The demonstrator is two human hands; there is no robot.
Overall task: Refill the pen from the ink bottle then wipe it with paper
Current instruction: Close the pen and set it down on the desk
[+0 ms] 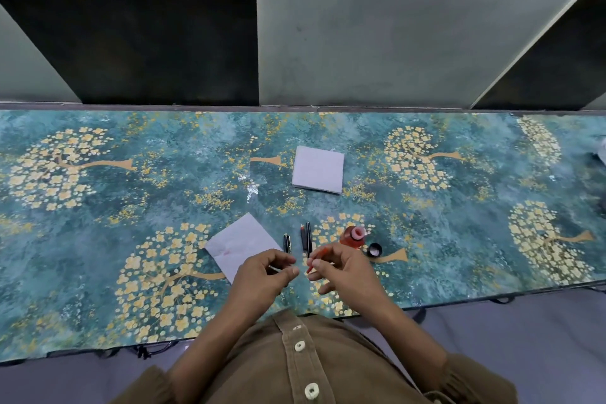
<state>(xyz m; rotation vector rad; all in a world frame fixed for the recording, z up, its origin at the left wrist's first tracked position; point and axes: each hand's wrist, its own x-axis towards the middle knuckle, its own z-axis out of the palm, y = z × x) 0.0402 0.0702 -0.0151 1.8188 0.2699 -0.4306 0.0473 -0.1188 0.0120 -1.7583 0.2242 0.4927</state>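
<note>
My right hand (342, 267) pinches a thin red ink-filled tube (316, 259), tilted, above the table. My left hand (265, 275) is curled with fingertips together on a small thin metal part (273, 269), mostly hidden. Just behind the hands lie a black pen cap (287, 242), a slim dark pen piece (302, 236) and a black pen barrel (308, 238). The open bottle of red ink (353, 236) stands behind my right hand, its black cap (374, 249) beside it. A loose paper sheet (241, 241) with a faint red mark lies to the left.
A stack of white paper squares (318, 169) sits farther back at the centre. The table carries a teal cloth with gold trees (131, 193), and its front edge runs close to my body. A wall rises directly behind the table.
</note>
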